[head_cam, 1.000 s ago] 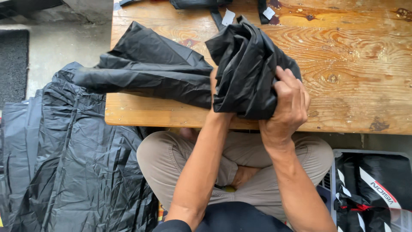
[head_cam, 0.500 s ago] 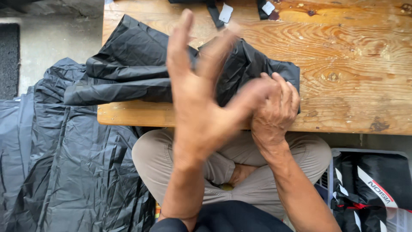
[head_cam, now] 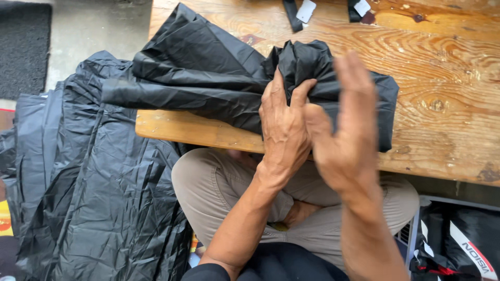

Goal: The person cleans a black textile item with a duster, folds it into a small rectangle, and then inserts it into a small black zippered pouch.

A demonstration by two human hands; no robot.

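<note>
A crumpled black rain-cover-like fabric [head_cam: 208,78] lies across the front left part of a wooden table [head_cam: 442,67], bunched into a bundle near the edge. My left hand [head_cam: 284,130] presses down on the bundle and its fingers dig into the folds. My right hand [head_cam: 346,125] hovers just to the right of it, above the fabric. It is lifted off the cloth, fingers straight and apart, blurred, holding nothing. I sit cross-legged in beige trousers [head_cam: 219,182] below the table's edge.
A large heap of similar black fabric [head_cam: 104,198] covers the floor at the left. A dark mat [head_cam: 23,47] lies at the top left. Black straps with white tags [head_cam: 304,10] rest at the table's far edge. A bin with black bags [head_cam: 458,244] stands at the lower right.
One second ago both hands held the bundle. Then my left hand rose open while the right stayed on it. Now the left is back on the fabric and the right has lifted off.
</note>
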